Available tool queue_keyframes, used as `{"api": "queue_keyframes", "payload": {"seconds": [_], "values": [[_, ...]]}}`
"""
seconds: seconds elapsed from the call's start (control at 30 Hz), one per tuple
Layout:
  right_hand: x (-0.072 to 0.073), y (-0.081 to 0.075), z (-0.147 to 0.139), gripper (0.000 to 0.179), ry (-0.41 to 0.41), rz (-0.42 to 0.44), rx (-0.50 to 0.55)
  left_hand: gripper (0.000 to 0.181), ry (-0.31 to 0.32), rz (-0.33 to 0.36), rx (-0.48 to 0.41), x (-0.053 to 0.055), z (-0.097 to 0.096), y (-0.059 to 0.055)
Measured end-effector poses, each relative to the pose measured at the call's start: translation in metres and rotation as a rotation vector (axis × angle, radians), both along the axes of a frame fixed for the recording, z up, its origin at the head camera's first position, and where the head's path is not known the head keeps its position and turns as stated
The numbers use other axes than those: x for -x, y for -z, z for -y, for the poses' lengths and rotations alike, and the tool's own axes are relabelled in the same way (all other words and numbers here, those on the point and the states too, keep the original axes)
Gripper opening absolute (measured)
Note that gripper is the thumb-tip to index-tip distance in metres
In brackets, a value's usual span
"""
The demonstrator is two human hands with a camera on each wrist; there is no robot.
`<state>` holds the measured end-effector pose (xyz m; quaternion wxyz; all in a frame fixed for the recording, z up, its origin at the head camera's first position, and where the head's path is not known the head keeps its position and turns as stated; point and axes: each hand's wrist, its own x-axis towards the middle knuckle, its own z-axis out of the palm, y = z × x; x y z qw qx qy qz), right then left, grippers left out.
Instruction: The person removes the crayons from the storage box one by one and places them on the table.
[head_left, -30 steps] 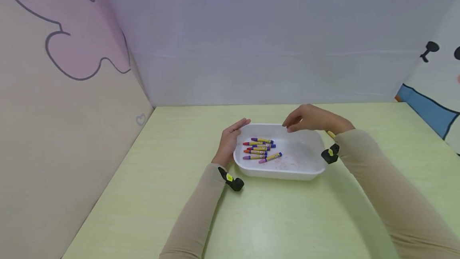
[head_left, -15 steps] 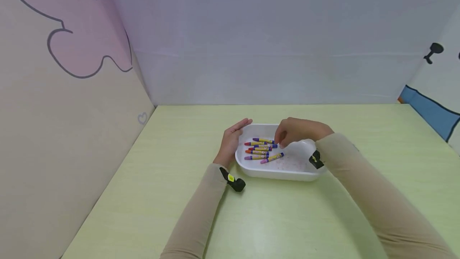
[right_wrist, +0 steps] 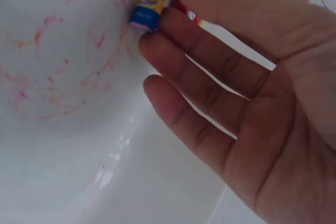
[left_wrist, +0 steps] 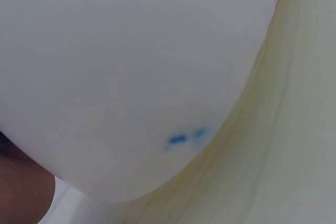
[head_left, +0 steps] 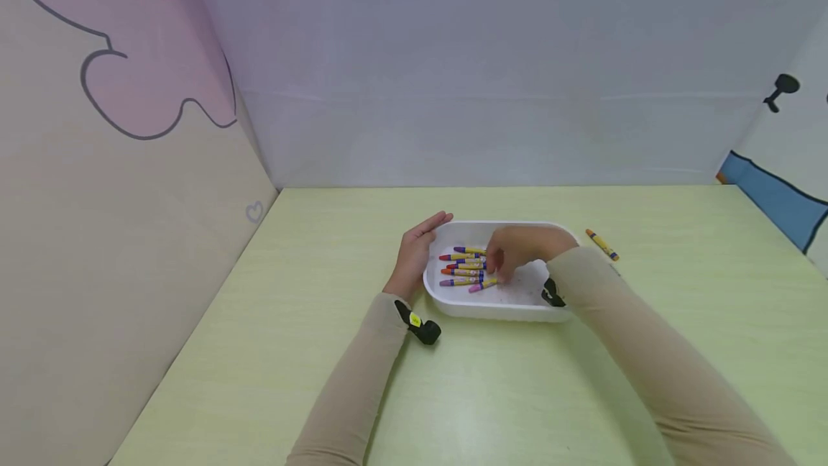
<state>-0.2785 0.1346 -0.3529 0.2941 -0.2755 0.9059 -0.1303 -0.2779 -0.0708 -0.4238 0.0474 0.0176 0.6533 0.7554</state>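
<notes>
Deeper into the white tray went my right hand, so the pink crayon lying there is now in reach, though I can't tell if that grip pinches it, while my straight-fingered left hand touches the tray's side.

The white tray fills most — blue smudges near its edge, fingers lower left, pale tabletop right

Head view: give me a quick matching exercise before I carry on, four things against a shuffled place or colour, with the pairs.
1. Left hand
2. Right hand
3. Lone crayon
4. Tray

A. White
B. On the table, outside the tray
C. At the tray's left end
D. Fingers at the pink crayon

Pairs: 1-C, 2-D, 3-B, 4-A
</notes>
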Motion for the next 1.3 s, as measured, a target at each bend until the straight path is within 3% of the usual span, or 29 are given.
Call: {"api": "queue_keyframes", "payload": {"seconds": [0.57, 0.97, 1.3], "values": [[-0.001, 0.01, -0.001, 0.006, -0.024, -0.016, 0.005, 0.042, 0.005, -0.006, 0.039, -0.002, -0.001, -0.001], [0.005, -0.007, -0.013, 0.007, -0.038, -0.058, 0.075, 0.041, -0.009, -0.006, 0.005, 0.001, -0.002, -0.001], [0.005, -0.02, -0.036, 0.008, 0.011, -0.086, 0.141, 0.041, -0.013, -0.001, 0.007, 0.001, -0.002, 0.0]]}}
